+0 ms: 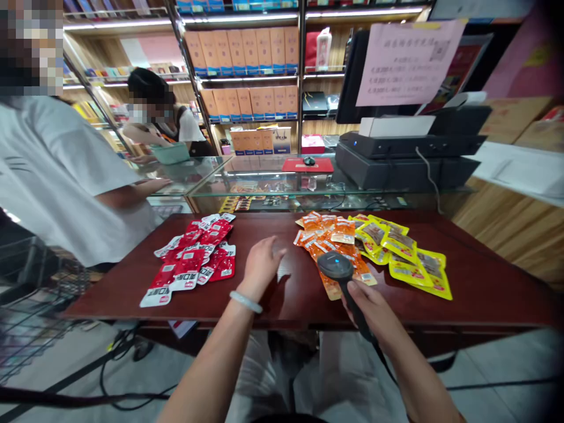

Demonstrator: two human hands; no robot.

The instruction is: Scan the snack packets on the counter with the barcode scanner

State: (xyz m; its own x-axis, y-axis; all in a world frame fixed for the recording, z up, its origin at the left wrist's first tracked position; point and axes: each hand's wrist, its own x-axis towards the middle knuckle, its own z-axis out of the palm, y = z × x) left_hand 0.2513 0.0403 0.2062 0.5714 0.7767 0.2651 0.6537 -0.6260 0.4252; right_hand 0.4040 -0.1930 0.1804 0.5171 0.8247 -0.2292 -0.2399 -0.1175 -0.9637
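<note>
My right hand (pixel 374 308) is wrapped round the handle of a black handheld barcode scanner (pixel 335 267), whose head sits above the orange snack packets (pixel 325 235). My left hand (pixel 263 262), with a pale bangle at its wrist, hovers over the middle of the dark red table (pixel 259 222). Its fingers are partly stretched out, and nothing shows in them. A pile of red and white packets (pixel 189 261) lies to its left. Right of the orange pile, yellow packets (pixel 400 247) lie in a loose heap, some overlapping.
Behind the table stands a glass counter (pixel 259 176) with a red mouse pad (pixel 288 165), a mouse and a cash register machine (pixel 396 161). A person in a white shirt (pixel 79 170) stands at the left, near a wire basket (pixel 39 329). Cables (pixel 118 352) trail across the floor.
</note>
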